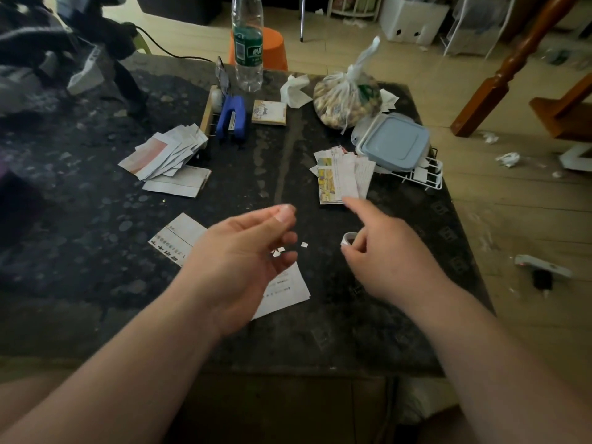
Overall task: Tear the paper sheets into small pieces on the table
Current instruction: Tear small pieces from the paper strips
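My left hand (243, 251) hovers over the dark table (96, 251) with its fingers loosely spread and nothing in it. Tiny white paper scraps (304, 244) lie just off its fingertips. Beneath that hand a printed paper sheet (179, 238) rests flat, partly hidden by it. My right hand (384, 254) pinches a small curled paper strip (347, 237) between thumb and bent fingers, while its index finger points away toward a stack of torn colour-printed pieces (342, 174). A second pile of torn sheets (166, 155) sits at the left.
At the back stand a blue stapler (231, 120), a plastic bottle (247, 46), a notepad (269, 113), a tied bag of nuts (347, 100), and a blue-lidded box (392, 141) on a white wire rack (429, 177). Clutter fills the far left.
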The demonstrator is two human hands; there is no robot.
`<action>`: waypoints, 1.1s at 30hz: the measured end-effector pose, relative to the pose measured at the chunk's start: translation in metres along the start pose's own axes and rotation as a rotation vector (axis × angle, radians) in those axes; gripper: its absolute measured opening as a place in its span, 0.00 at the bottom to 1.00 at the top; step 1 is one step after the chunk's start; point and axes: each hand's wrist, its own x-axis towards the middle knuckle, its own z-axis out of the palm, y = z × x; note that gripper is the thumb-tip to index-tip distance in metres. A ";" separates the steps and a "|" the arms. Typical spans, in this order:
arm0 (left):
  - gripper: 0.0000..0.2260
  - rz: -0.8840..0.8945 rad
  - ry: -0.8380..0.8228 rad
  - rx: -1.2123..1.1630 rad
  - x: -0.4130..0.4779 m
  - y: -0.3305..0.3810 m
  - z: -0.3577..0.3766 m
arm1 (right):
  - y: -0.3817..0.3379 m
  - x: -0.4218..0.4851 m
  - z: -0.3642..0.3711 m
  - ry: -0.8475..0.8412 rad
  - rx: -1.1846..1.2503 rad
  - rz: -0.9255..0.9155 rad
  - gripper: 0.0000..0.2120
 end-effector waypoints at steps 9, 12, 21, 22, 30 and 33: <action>0.07 0.147 -0.137 0.184 -0.017 -0.023 0.011 | -0.002 -0.006 0.008 0.004 -0.041 -0.033 0.15; 0.07 0.168 -0.156 0.208 -0.017 -0.024 0.011 | -0.009 -0.014 -0.014 0.091 0.431 -0.090 0.05; 0.13 0.207 -0.160 0.126 -0.017 -0.018 0.015 | -0.026 -0.031 -0.007 -0.242 1.181 -0.100 0.06; 0.14 0.200 -0.148 0.112 -0.019 -0.016 0.017 | -0.027 -0.031 -0.007 -0.234 1.204 -0.115 0.05; 0.33 -0.141 -0.299 -0.062 -0.017 0.004 0.009 | -0.030 -0.019 -0.010 -0.093 1.093 -0.260 0.05; 0.40 -0.204 -0.435 -0.180 -0.015 0.012 -0.007 | -0.029 -0.018 -0.018 -0.153 1.156 -0.271 0.08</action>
